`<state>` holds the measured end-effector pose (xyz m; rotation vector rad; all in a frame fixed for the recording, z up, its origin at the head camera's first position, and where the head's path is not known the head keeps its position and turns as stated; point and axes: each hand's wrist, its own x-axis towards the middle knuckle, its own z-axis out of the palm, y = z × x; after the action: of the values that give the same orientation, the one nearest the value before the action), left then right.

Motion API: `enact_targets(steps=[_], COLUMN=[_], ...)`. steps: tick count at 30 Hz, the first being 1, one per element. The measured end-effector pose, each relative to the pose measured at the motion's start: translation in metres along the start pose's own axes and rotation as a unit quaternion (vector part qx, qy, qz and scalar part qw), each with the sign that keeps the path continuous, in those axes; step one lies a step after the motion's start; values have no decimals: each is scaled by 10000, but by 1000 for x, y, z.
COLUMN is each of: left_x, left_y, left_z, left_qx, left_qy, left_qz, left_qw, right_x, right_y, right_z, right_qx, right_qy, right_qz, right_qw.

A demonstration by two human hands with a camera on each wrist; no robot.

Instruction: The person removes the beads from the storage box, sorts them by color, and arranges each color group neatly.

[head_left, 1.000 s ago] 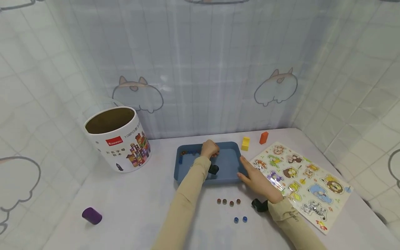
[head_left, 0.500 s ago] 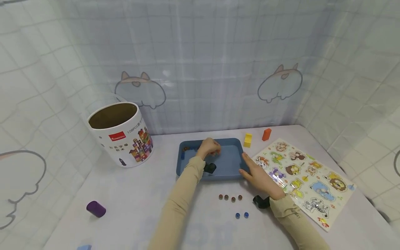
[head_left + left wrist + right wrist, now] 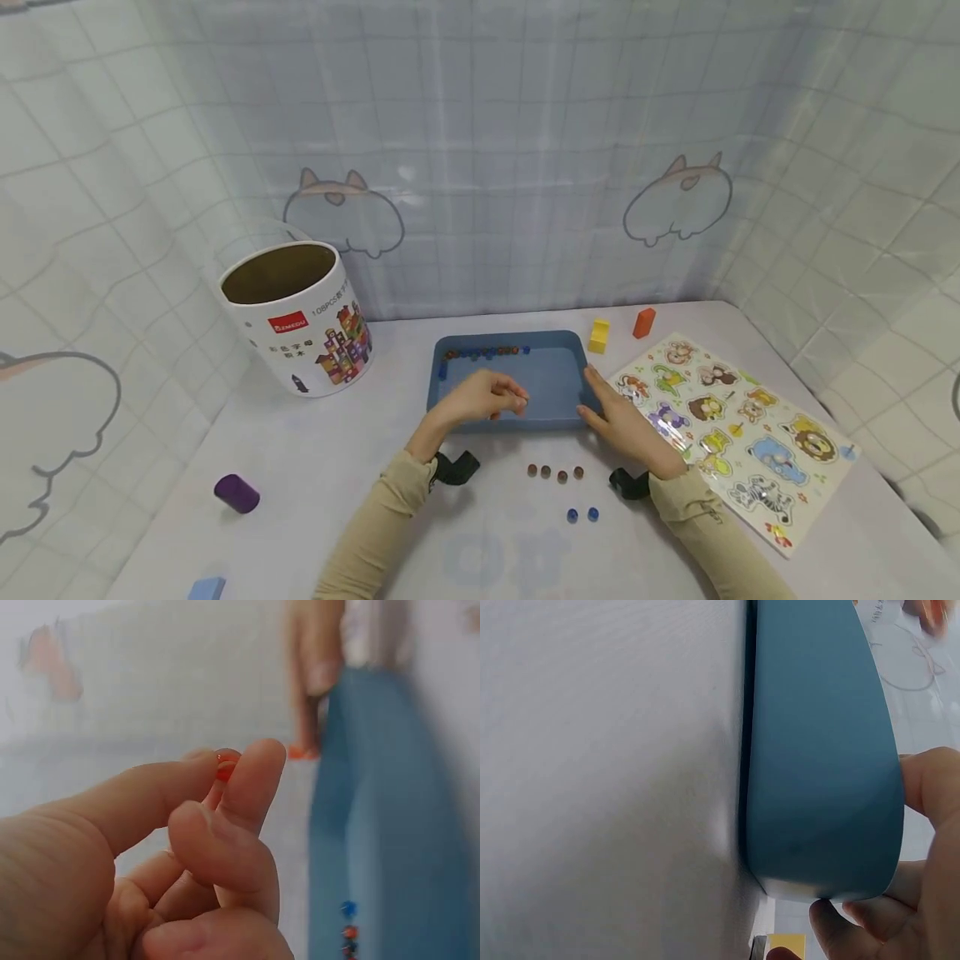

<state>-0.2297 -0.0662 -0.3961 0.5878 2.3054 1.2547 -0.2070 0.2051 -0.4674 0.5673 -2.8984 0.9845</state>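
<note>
My left hand (image 3: 487, 395) is over the front part of the blue tray (image 3: 512, 423). Between its thumb and forefinger it pinches a small see-through red bead (image 3: 225, 766), partly covered by the fingertips. A row of small blue and reddish beads (image 3: 491, 352) lies along the tray's back wall. At the tray's front right corner, my right hand (image 3: 626, 427) holds the wall, thumb at the rim and fingers along the outer side, as the right wrist view shows. In front of the tray lie several brownish-red beads (image 3: 562, 477) and two blue beads (image 3: 572, 516).
A tall white bucket (image 3: 300, 321) stands left of the tray. A purple cylinder (image 3: 237, 493) and a light blue block (image 3: 207, 588) lie at the left. Behind the right hand are a yellow block (image 3: 598, 336), an orange block (image 3: 643, 322) and an animal puzzle board (image 3: 738, 433).
My left hand has come back from the tray's rear wall toward the front, a bead in its fingertips, uncovering the bead row. My right hand stays at the tray corner.
</note>
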Motion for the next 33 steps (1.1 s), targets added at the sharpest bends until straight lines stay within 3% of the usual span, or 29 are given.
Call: enact_targets(steps=[3,6,14,19,22,26,30,33], left_x=[-20,-30,-32,-33,-34,-25,1,27], left_y=[-9,-17,-26,-28,-21,-4,3,0], left_z=[16,31,59,66,59,33,4,-11], left_qx=[291,696,1606,1841,1632,887,-205,-857], left_qy=[-139,-37,444,552,453,255,117,200], left_qz=[-29,-113,-267,-348,-391,-183,-12,-178], left_qw=[9995,9975,9857,9807,9848,9956,9997,9960], right_x=[1,3,0,-1,-1,-1,0,0], right_y=[0,0,-1,-2,-3,-2,-1,-1], right_z=[0,-3,0,1,0,-1,-2,-1], right_qx=[5,-37,-22,10,-23,-17,27,27], right_qy=[-10,-30,43,70,50,18,-31,-65], right_qz=[26,44,30,-12,-71,-41,16,14], right_qw=[10000,10000,10000,10000,10000,10000,10000,10000])
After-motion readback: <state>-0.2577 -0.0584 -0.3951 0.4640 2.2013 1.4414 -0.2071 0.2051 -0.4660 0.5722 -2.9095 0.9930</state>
